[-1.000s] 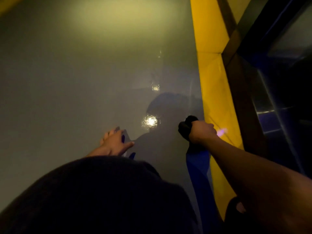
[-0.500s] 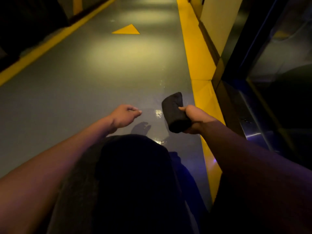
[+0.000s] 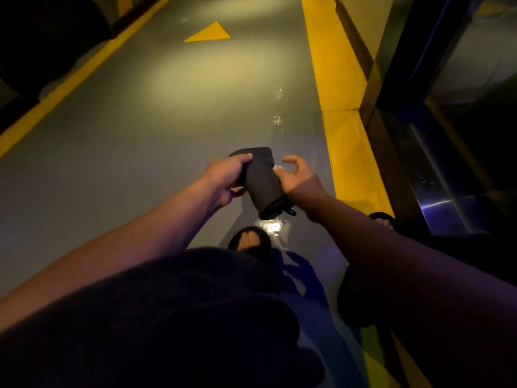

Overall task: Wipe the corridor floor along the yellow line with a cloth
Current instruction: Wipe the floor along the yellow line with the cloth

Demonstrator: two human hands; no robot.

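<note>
Cloth (image 3: pixel 261 183) off floor (image 3: pixel 140 130), mid-refold: left hand (image 3: pixel 223 177) grips it, right hand (image 3: pixel 296 175) loose-fingered, touching. Next likely: press down beside yellow line (image 3: pixel 344 130).

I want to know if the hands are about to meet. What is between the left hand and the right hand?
In the head view, the dark cloth lies between left hand and right hand.

No readable text, labels, brands or numbers anywhere. The only sign — a yellow triangle (image 3: pixel 209 32) painted on the grey floor (image 3: pixel 134 130) — sits ahead, between two yellow lines, its point toward the right.
</note>
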